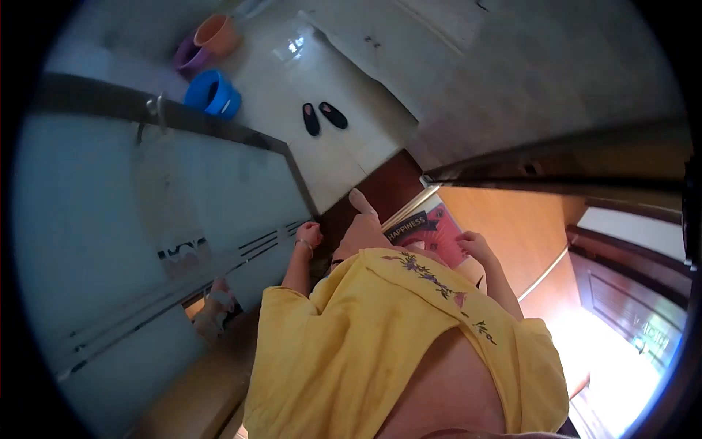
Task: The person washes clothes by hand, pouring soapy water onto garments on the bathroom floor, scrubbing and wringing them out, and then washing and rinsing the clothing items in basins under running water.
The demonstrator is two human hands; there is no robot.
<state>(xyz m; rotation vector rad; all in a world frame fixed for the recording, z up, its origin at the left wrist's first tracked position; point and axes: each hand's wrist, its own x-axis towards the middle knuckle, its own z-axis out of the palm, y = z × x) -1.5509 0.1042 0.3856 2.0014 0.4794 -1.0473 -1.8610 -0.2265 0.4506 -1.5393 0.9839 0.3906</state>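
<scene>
My left hand (309, 233) hangs beside the lower corner of a frosted glass door (146, 190), its fingers curled in and a bracelet on the wrist. I see nothing in it, and cannot tell whether it touches the door. Over a red mat (443, 231) printed with HAPPINESS, my right hand (474, 243) hangs loosely with its fingers a little apart, holding nothing. The yellow top (329, 344) that I wear covers much of the lower view. One bare foot (362, 203) is stepping onto the dark red threshold (387, 179).
Beyond the threshold, dark slippers (333, 115) lie on pale tiles. A blue bucket (213, 94), a purple tub (191, 58) and an orange bucket (217, 34) stand near the far wall. A dark door frame (541, 170) borders the right side. Bright light comes from the lower right.
</scene>
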